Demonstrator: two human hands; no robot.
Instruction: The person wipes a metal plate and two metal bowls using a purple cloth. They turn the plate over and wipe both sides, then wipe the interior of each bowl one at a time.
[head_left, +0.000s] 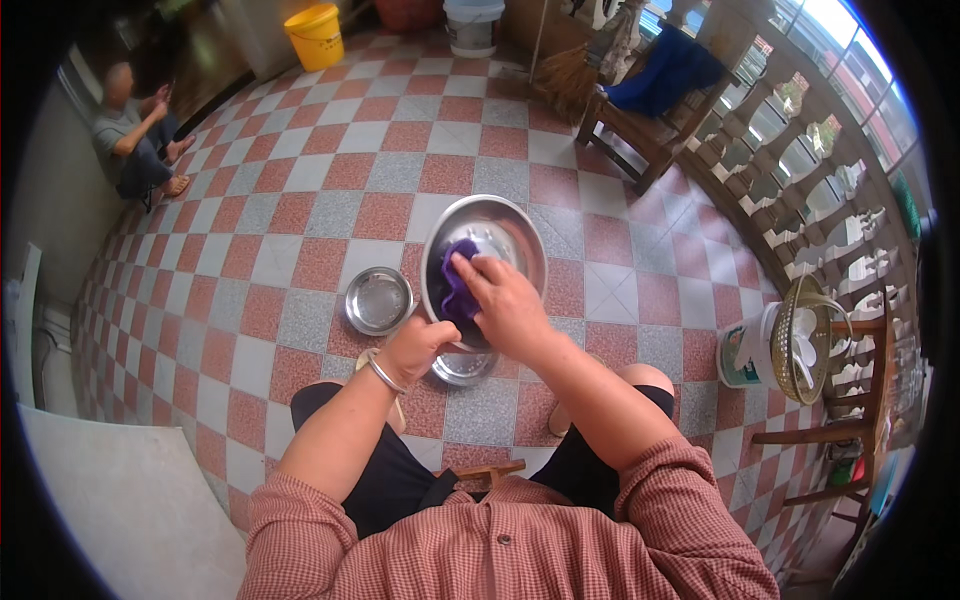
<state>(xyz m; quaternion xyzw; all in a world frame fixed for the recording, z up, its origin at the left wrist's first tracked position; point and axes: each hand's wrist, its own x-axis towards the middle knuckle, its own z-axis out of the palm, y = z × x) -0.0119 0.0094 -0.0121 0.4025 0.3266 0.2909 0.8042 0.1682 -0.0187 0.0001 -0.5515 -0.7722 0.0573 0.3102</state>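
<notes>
My left hand (420, 346) grips the near left rim of a large stainless steel basin (525, 232), which is tilted with its inside facing me. A silver bangle (385, 373) circles my left wrist. Inside the basin, my right hand (504, 298) presses a purple cloth (459, 283) against the metal with its fingers. Partly hidden under the basin's near side is another shiny metal bowl (466, 370). On the tiled floor to the left stands a smaller stainless steel bowl (379, 301), apart from the basin.
A person (135, 139) sits low by the left wall. A yellow bucket (315, 37) and white bucket (474, 28) stand at the back. A wooden chair (637, 127) with blue cloth, a straw broom (568, 81), and a basket (796, 341) by another bucket (742, 352) lie rightward, along the balustrade (780, 157).
</notes>
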